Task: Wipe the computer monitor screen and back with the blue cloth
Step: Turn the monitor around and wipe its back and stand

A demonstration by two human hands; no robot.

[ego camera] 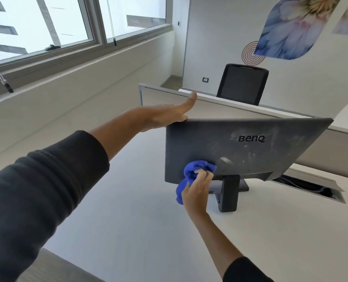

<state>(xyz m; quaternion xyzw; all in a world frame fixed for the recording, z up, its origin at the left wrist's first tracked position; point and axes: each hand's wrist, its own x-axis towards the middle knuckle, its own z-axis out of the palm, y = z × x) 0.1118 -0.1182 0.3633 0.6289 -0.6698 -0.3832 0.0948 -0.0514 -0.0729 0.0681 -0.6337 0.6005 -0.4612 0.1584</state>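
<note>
- Far left: dark ribbed sleeve [46, 180] reaching across the pale desk [128, 220] toward the monitor's top corner.
- Left hand [165, 117] draped over the top left corner of the grey plastic BenQ monitor [250, 145], thumb raised and apart; other fingers hidden behind the top edge, presumably hooked over it, so steadying rather than wiping.
- Monitor standing near the desk's far edge, back panel facing the camera, screen facing away and out of sight; tilted in this wide-angle view, with pale smears and dust marks across the panel to the right of the logo.
- Crumpled bright blue cloth [197, 169] pressed against the lower left part of the back panel, a loose tail hanging below the bottom edge.
- Right hand [197, 190] clenched around the blue cloth, fingers curled into its folds, just left of the dark grey stand [228, 194].
- Judged stage: back panel being wiped, much of the right side apparently not yet cleaned.
- Risk: pushing hard low on the panel while the left hand holds only one top corner could rock or tip the monitor on its narrow stand.
- Risk: hanging tail of cloth could snag on the stand neck during a rightward sweep.
- Right: open cable tray [311, 186] in the desk beside the stand, where a sliding base could catch.
</note>
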